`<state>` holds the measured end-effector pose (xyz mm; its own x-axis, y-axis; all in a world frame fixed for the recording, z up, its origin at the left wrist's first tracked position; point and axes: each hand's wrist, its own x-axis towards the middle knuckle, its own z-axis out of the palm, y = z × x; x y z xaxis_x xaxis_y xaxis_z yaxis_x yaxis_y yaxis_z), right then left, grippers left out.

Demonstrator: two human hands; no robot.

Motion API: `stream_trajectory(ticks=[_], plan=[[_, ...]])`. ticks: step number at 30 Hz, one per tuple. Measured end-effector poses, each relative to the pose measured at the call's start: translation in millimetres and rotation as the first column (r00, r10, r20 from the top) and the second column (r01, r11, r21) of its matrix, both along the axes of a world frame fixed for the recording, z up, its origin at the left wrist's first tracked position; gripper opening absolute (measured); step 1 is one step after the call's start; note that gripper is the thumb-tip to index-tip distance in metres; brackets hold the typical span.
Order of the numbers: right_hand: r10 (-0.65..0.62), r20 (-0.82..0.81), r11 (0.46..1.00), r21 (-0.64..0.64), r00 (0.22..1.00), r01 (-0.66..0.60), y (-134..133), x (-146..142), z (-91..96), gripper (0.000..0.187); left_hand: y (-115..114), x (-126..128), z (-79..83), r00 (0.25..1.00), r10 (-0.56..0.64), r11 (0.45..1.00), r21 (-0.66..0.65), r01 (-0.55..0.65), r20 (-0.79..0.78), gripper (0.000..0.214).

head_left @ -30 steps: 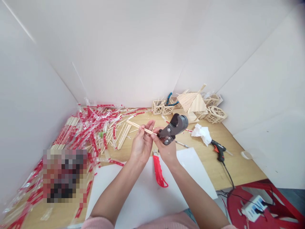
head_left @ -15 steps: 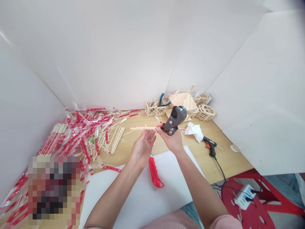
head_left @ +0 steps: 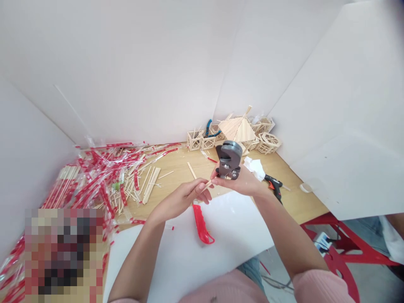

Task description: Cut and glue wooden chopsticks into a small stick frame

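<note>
White foam-board walls [head_left: 158,63] enclose a pale wooden table [head_left: 293,202]. A smooth white paper sheet [head_left: 221,244] lies at 6 o'clock. At 9 o'clock, crinkled red-and-clear plastic wrappers [head_left: 101,172] spill among loose sticks. At 12 o'clock stand open lattice cubes and a pitched roof glued from sticks [head_left: 240,130].

At the centre, the person's right hand [head_left: 244,183] is wrapped closed around the handles of a grey metal ratchet cutter [head_left: 229,160], its rounded head pointing up. The left hand [head_left: 179,200], at 8 o'clock from it, pinches a thin pale wooden stick [head_left: 207,184] between thumb and fingertips. The stick's far end meets the right thumb just below the cutter, not in its mouth.

A red plastic utility knife [head_left: 201,225] lies on the sheet; a black-and-orange glue gun [head_left: 273,183] lies at 3 o'clock.
</note>
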<state>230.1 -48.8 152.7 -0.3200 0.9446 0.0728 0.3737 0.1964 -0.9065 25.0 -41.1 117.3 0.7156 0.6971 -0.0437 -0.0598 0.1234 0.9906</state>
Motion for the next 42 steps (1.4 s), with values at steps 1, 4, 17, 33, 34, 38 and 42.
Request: stream_trajectory(ticks=[1,4,17,33,34,38,42], plan=[[0.021,-0.001,0.999,-0.030,1.000,-0.021,2,1,2.3,0.018,1,-2,-1.7,0.995,-0.101,0.994,-0.048,0.101,-0.003,0.032],[0.075,-0.042,0.987,-0.141,0.996,-0.080,10,1,8.8,0.020,2,0,-6.8,0.977,-0.201,0.967,-0.146,0.210,0.070,0.037],[-0.104,0.217,0.947,0.321,0.971,0.030,1,10,14.9,0.018,-19,13,0.8,0.935,0.322,0.878,0.415,-0.237,-0.146,0.023],[-0.549,0.401,0.678,0.727,0.733,0.110,-21,19,12.5,0.024,-28,2,3.5,0.924,0.381,0.752,0.595,-0.283,-0.042,0.015],[-0.554,0.405,0.674,0.732,0.728,0.105,-20,19,12.0,0.024,-28,2,2.8,0.920,0.390,0.742,0.605,-0.288,-0.041,0.015],[-0.561,0.399,0.664,0.740,0.725,0.107,-17,16,11.4,0.023,-26,1,-0.5,0.905,0.421,0.707,0.647,-0.286,-0.059,0.018],[-0.543,0.401,0.664,0.743,0.738,0.085,-16,14,14.7,0.023,-24,-1,-1.6,0.897,0.439,0.637,0.724,-0.266,-0.057,0.014]])
